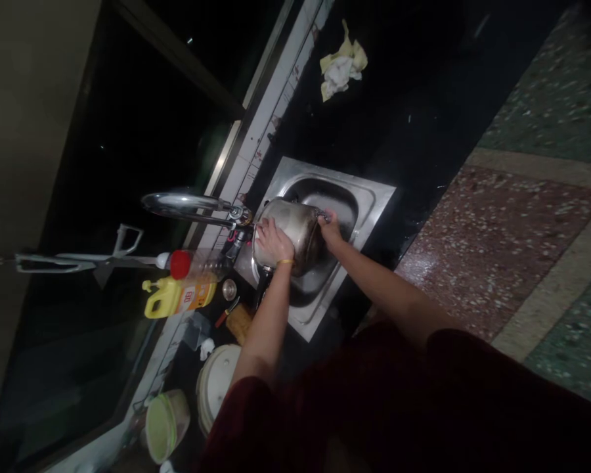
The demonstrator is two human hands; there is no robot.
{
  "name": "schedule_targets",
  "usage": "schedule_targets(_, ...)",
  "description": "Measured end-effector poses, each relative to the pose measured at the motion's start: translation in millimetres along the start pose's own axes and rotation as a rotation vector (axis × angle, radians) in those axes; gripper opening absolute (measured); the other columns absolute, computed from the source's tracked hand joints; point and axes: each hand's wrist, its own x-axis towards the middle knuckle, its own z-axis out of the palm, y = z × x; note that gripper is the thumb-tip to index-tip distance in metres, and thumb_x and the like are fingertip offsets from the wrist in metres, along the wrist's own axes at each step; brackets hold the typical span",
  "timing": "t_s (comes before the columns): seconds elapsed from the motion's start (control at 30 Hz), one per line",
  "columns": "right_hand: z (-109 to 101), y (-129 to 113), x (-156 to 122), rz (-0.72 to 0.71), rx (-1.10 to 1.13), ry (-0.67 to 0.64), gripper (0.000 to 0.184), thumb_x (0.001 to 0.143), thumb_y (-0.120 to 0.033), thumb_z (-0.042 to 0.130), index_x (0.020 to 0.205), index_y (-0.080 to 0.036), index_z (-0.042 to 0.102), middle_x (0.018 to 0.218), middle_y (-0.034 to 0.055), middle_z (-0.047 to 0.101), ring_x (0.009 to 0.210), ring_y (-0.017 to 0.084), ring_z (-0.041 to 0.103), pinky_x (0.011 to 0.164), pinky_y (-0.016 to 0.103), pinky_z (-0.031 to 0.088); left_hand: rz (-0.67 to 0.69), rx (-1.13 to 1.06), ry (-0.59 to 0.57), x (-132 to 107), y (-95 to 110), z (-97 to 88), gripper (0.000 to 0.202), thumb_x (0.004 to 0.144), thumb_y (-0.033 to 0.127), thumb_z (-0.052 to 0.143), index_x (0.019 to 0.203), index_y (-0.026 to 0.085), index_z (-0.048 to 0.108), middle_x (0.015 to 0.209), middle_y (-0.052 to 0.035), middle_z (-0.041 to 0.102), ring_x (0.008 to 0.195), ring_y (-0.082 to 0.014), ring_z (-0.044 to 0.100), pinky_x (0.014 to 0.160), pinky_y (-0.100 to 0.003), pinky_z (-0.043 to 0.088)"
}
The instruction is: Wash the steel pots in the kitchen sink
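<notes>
A steel pot (293, 220) lies tilted on its side over the sink (345, 190), its lower part stained brown. My left hand (274, 242), with a yellow band at the wrist, lies on the pot's wall and holds it, fingers somewhat spread. At the pot's far rim or base edge, my right hand (330, 230) is closed on a small grey, shiny bundle (324, 215) that looks like a steel scourer, pressed to the pot. A black handle (264, 284) sticks out below the pot. Its inside is hidden from me.
A faucet (239, 215) with a curved chrome spout stands behind the sink. Left of it are a red-capped clear bottle (180, 264), a yellow jug (177, 295), a knife (226, 313), a white lid (221, 381) and a green-rimmed tub (161, 427). Crumpled cloths (342, 69) lie on the dark counter.
</notes>
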Motion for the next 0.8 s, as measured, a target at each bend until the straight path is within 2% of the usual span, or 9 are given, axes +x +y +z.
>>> schedule_targets(0.1, -8, -7, -25, 0.122, 0.015, -0.003, 0.024, 0.077, -0.035, 0.052, 0.097, -0.022, 0.056, 0.097, 0.0044, 0.059, 0.093, 0.020, 0.054, 0.091, 0.039, 0.044, -0.006, -0.001, -0.004, -1, 0, -0.1, 0.048, 0.096, 0.022, 0.033, 0.141, 0.025, 0.049, 0.153, -0.0013, 0.040, 0.145, -0.0229, 0.027, 0.119, -0.048, 0.021)
schedule_targets(0.2, -15, -15, -64, -0.012, -0.019, -0.080, 0.016, 0.076, -0.035, 0.053, 0.087, -0.023, 0.056, 0.090, 0.0028, 0.057, 0.091, 0.020, 0.053, 0.091, 0.037, 0.042, -0.004, -0.005, -0.002, -1, -2, 1.7, 0.049, 0.095, 0.023, 0.032, 0.141, 0.026, 0.048, 0.153, -0.0008, 0.040, 0.146, -0.0232, 0.026, 0.119, -0.048, 0.021)
schedule_targets(0.27, -17, -22, -76, -0.050, -0.030, -0.140, 0.015, 0.077, -0.036, 0.051, 0.084, -0.023, 0.055, 0.086, 0.0018, 0.057, 0.084, 0.019, 0.053, 0.085, 0.034, 0.043, -0.009, -0.003, -0.002, 0, -4, 3.3, 0.049, 0.095, 0.023, 0.033, 0.142, 0.026, 0.048, 0.153, -0.0004, 0.040, 0.146, -0.0233, 0.026, 0.120, -0.048, 0.021)
schedule_targets(0.33, -19, -30, -70, -0.004, -0.043, -0.151, 0.013, 0.077, -0.034, 0.048, 0.082, -0.023, 0.053, 0.079, -0.0002, 0.056, 0.075, 0.017, 0.051, 0.077, 0.031, 0.043, -0.017, 0.002, -0.005, 0, -5, 4.4, 0.049, 0.095, 0.023, 0.034, 0.142, 0.026, 0.048, 0.153, 0.0000, 0.039, 0.146, -0.0231, 0.025, 0.120, -0.047, 0.020)
schedule_targets(0.47, -23, -44, -40, 0.131, -0.113, -0.137, 0.012, 0.074, -0.027, 0.046, 0.084, -0.023, 0.052, 0.062, -0.0052, 0.048, 0.061, 0.016, 0.046, 0.066, 0.028, 0.039, -0.025, -0.001, -0.012, -1, -4, 3.7, 0.050, 0.094, 0.022, 0.035, 0.142, 0.028, 0.047, 0.153, 0.0007, 0.039, 0.146, -0.0216, 0.025, 0.121, -0.046, 0.019)
schedule_targets(0.63, -31, -50, -48, 0.197, -0.144, -0.299, 0.016, 0.069, -0.029, 0.051, 0.082, -0.022, 0.055, 0.056, -0.0068, 0.046, 0.054, 0.015, 0.043, 0.059, 0.027, 0.036, -0.035, 0.000, -0.022, -1, -1, 0.0, 0.049, 0.095, 0.023, 0.035, 0.142, 0.028, 0.047, 0.154, -0.0001, 0.038, 0.146, -0.0210, 0.025, 0.121, -0.047, 0.018)
schedule_targets(0.7, -29, -49, -47, 0.184, -0.141, -0.272, 0.016, 0.068, -0.030, 0.051, 0.081, -0.022, 0.055, 0.059, -0.0058, 0.048, 0.056, 0.015, 0.045, 0.061, 0.028, 0.037, -0.038, 0.000, -0.029, -1, 0, -0.9, 0.049, 0.095, 0.023, 0.035, 0.142, 0.028, 0.047, 0.154, 0.0000, 0.038, 0.146, -0.0215, 0.025, 0.121, -0.047, 0.018)
schedule_targets(0.8, -24, -46, -31, 0.164, -0.128, -0.152, 0.012, 0.066, -0.027, 0.050, 0.076, -0.022, 0.054, 0.065, -0.0035, 0.052, 0.063, 0.015, 0.048, 0.066, 0.028, 0.040, -0.032, 0.001, -0.029, -1, 1, -1.1, 0.049, 0.095, 0.022, 0.034, 0.142, 0.028, 0.047, 0.154, -0.0001, 0.038, 0.146, -0.0218, 0.025, 0.120, -0.048, 0.019)
